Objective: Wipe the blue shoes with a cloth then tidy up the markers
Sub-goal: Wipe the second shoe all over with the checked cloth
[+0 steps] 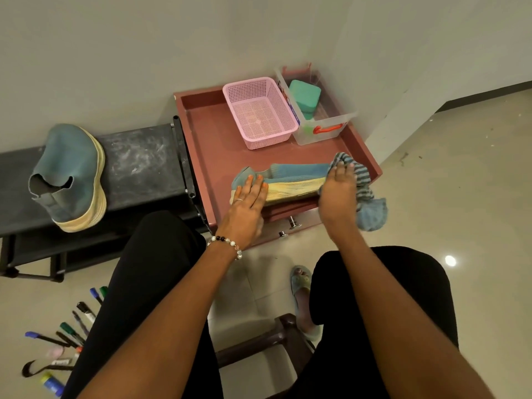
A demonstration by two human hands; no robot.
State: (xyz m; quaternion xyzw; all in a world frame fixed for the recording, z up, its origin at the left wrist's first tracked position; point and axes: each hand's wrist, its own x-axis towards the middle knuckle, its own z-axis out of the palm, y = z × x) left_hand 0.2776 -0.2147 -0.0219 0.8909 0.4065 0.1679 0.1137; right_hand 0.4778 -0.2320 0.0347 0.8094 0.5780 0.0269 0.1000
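Note:
A blue shoe (296, 175) with a yellow sole lies on its side at the front of the maroon tray-top table (207, 133). My left hand (249, 204) presses flat on its heel end, fingers straight. My right hand (338, 194) holds a blue striped cloth (364, 191) against the shoe's toe end; part of the cloth hangs over the table's front edge. The second blue shoe (69, 174) stands on the black bench (138, 165) to the left. Several markers (69, 332) lie scattered on the floor at lower left, partly hidden by my leg.
A pink mesh basket (259, 110) and a clear plastic box (319, 119) holding a green block (304, 96) stand at the back of the table against the wall. My knees, a dark stool (259, 344) and my slippered foot (302, 286) fill the foreground.

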